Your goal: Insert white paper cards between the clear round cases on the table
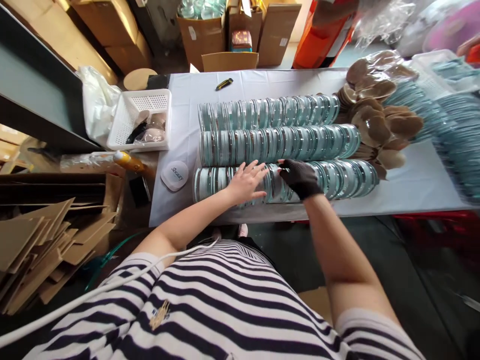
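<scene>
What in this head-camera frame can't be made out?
- Discs in the near row under the left hand and gloved right hand: covered by the hands, grip unclear.
- Basket contents: too small, partly wrapped in plastic.
- Stacks at the right edge: blurred and cut off.
- Word on the white pad: too small to read surely.

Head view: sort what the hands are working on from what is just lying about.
In hand:
- left hand, bare, on the nearest row of discs
- right hand, gloved, on the same row

Lying about:
- white basket
- yellow-black cutter
- brown discs
- cardboard pieces
</scene>
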Action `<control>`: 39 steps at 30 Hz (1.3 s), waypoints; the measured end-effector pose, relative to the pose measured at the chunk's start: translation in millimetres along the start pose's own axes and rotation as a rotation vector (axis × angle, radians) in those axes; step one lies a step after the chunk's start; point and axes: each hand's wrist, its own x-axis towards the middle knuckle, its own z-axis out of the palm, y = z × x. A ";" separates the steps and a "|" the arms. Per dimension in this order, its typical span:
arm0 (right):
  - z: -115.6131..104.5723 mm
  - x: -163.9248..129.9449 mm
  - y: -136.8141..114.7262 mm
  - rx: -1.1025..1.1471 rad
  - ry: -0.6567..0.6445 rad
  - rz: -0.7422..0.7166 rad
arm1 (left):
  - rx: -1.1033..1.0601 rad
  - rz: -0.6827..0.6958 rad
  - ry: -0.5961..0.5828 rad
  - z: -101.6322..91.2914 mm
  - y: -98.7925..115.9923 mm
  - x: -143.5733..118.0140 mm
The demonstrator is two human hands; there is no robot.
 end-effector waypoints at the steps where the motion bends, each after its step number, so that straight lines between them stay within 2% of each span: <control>1: -15.0 24.2 1.5 -0.063 -0.158 -0.026 | 0.006 0.008 -0.019 3.3 3.7 6.1; 2: -25.9 46.6 -0.7 -0.122 -0.300 -0.061 | 0.013 0.009 -0.038 6.9 6.2 11.0; 4: -36.5 81.4 -13.1 -0.209 -0.472 -0.137 | 0.024 0.007 -0.060 13.1 7.9 16.1; 6: -38.2 99.3 -27.9 -0.281 -0.521 -0.169 | 0.032 0.009 -0.054 16.4 6.4 16.3; 9: -38.2 93.8 -32.7 -0.289 -0.475 -0.182 | 0.024 0.004 -0.043 16.3 3.9 13.9; 11: -36.0 70.3 -20.6 -0.192 -0.376 -0.210 | 0.008 -0.005 -0.035 14.8 4.0 13.5; 13: -24.4 33.5 -3.5 -0.062 -0.270 -0.233 | -0.002 -0.013 -0.031 13.8 5.3 13.8; 16: 20.3 -34.2 13.0 0.112 -0.177 -0.272 | -0.005 -0.021 -0.037 13.2 6.7 13.3; 18: 59.8 -75.1 13.4 0.150 -0.121 -0.214 | -0.007 -0.024 -0.044 11.9 6.2 11.6; 20: 89.7 -102.2 10.7 0.166 -0.076 -0.124 | -0.026 -0.032 -0.056 8.5 5.7 10.3; 22: 96.1 -109.4 12.9 0.204 -0.024 -0.086 | -0.060 -0.047 -0.063 3.6 7.4 12.3; 24: 75.4 -94.1 24.0 0.231 0.083 -0.050 | -0.082 -0.045 -0.048 -0.5 13.8 19.9; 26: 37.2 -58.5 40.5 0.191 0.189 0.035 | -0.073 -0.020 -0.024 -0.4 25.1 32.4; 27: 16.6 -35.3 47.9 0.132 0.175 0.067 | -0.059 -0.009 -0.021 1.8 31.7 39.5; 28: -2.3 -10.2 53.2 0.061 0.081 0.046 | -0.043 -0.006 -0.027 5.2 38.0 46.3; 30: -30.5 38.5 55.1 -0.088 -0.244 -0.055 | -0.005 -0.019 -0.047 14.1 47.9 56.7; 32: -44.5 74.7 47.4 -0.171 -0.485 -0.190 | 0.031 -0.031 -0.058 22.2 51.9 61.5; 33: -47.8 85.1 42.6 -0.194 -0.542 -0.237 | 0.042 -0.032 -0.058 24.9 51.9 61.9; 34: -49.5 89.7 38.9 -0.209 -0.557 -0.262 | 0.047 -0.033 -0.056 26.6 51.2 61.5; 36: -50.4 81.0 38.2 -0.223 -0.493 -0.268 | 0.041 -0.046 -0.052 27.1 48.7 59.9; 39: -39.5 31.7 53.6 -0.133 -0.329 -0.289 | 0.018 -0.066 -0.041 25.1 46.5 58.7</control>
